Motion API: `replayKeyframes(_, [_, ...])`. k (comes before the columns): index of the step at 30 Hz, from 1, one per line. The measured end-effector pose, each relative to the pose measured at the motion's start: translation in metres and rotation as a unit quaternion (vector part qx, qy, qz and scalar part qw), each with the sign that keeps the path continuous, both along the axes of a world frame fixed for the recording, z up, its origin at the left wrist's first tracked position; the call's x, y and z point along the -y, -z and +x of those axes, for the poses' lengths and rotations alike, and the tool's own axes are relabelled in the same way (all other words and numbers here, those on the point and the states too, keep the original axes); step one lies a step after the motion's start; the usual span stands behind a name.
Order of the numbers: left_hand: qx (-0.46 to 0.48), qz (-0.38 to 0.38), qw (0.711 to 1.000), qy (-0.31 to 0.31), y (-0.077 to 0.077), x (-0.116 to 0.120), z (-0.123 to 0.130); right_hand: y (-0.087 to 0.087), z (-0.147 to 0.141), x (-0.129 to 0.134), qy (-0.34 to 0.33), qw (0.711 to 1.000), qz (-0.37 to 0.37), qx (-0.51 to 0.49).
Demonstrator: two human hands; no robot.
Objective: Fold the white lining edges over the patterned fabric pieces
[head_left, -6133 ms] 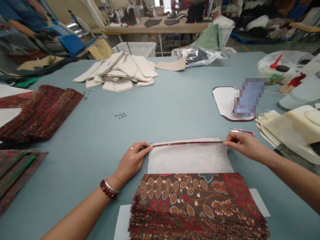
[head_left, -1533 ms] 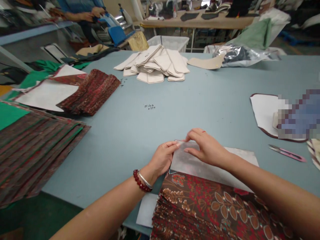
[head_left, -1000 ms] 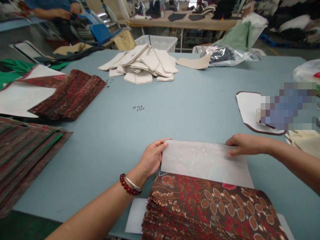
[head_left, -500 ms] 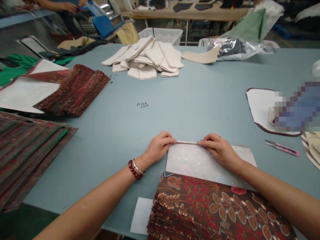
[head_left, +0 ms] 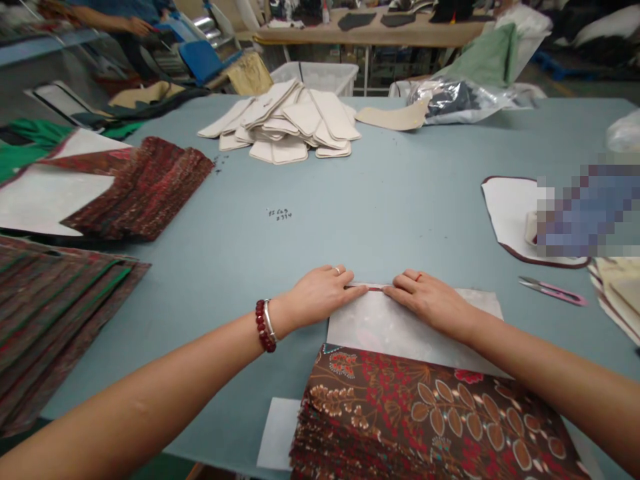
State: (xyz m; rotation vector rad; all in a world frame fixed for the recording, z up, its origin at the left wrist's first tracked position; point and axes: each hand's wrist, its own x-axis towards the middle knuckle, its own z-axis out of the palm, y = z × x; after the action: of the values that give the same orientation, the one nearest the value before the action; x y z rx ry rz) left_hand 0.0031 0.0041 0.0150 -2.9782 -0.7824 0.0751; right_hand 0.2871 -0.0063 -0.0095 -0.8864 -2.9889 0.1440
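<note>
A pale-backed fabric piece (head_left: pixel 385 323) lies wrong side up in front of me, with a narrow reddish strip showing along its far edge. My left hand (head_left: pixel 327 293) grips the left part of that edge, thumb on top and fingers curled beyond it. From the other side my right hand (head_left: pixel 425 300) holds the same edge in a like way; the two thumbs point at each other with a short gap between. Nearer to me, a stack of brown floral fabric (head_left: pixel 400 413) overlaps the pale piece. A white sheet (head_left: pixel 277 433) sticks out at the stack's left.
Pink-handled thread snips (head_left: pixel 553 291) lie on the right of the blue-grey table (head_left: pixel 350 213), below a white dark-edged panel (head_left: pixel 510 213). Cream pieces (head_left: pixel 295 123) are heaped at the back. Folded patterned fabrics (head_left: pixel 145 190) occupy the left. Another person's hand (head_left: pixel 137 27) shows far left.
Both hands have gone from a fingertip pinch on the far edge to lying lower over it, with thumbs closer together. The edge now sits flatter, and the view has shifted slightly.
</note>
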Motion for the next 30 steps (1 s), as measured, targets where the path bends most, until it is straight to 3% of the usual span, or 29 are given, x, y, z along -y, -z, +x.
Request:
replayKeyframes(7, [0.009, -0.002, 1.0, 0.001, 0.006, 0.002, -0.02, -0.006, 0.045, 0.004, 0.012, 0.997, -0.058, -0.053])
replayKeyframes(16, [0.047, -0.003, 0.998, -0.039, 0.012, 0.008, -0.04, -0.005, 0.113, 0.017, 0.077, 0.988, -0.087, -0.098])
replayKeyframes(23, [0.071, -0.006, 0.993, -0.094, 0.029, 0.019, -0.05, -0.008, 0.179, 0.031, 0.104, 0.99, -0.075, -0.054])
replayKeyframes(26, [0.096, -0.008, 0.989, -0.112, 0.036, 0.024, -0.052, -0.011, 0.192, 0.037, 0.166, 0.983, -0.041, -0.063])
replayKeyframes(30, [0.123, -0.023, 0.984, -0.123, 0.038, 0.027, -0.052, -0.005, 0.176, 0.032, 0.279, 0.946, -0.054, -0.155])
